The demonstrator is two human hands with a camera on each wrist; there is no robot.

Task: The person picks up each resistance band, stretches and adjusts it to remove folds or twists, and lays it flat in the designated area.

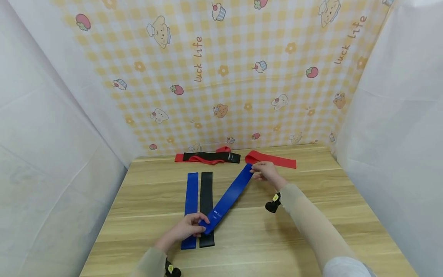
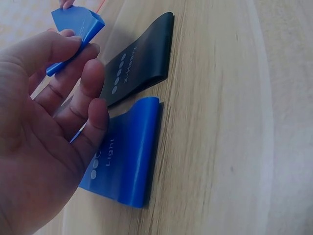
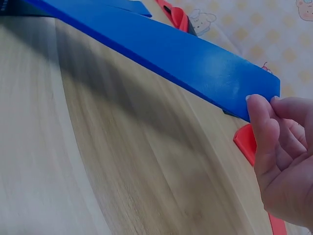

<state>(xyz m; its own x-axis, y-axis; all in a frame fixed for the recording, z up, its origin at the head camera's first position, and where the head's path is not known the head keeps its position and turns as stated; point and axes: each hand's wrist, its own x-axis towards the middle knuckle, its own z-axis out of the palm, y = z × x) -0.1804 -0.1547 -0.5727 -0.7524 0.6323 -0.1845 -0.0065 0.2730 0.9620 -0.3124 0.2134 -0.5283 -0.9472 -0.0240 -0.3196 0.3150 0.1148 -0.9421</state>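
A blue resistance band (image 1: 232,194) is stretched flat and slantwise above the table between both hands. My left hand (image 1: 188,226) pinches its near end between thumb and fingers, over the lower part of a black resistance band (image 1: 206,196). The far end is pinched by my right hand (image 1: 268,172), close to a red band (image 1: 273,158). Another blue band (image 1: 192,196), printed "Light" in the left wrist view, lies beside the black one, which reads "X-Heavy" (image 2: 146,58). In the right wrist view the held band (image 3: 171,51) casts a shadow on the wood.
At the back of the table (image 1: 138,204) a black band (image 1: 207,156) lies across a twisted red band (image 1: 179,157). A yellow checked cloth (image 1: 221,92) hangs behind, and white cloths (image 1: 387,96) stand at both sides.
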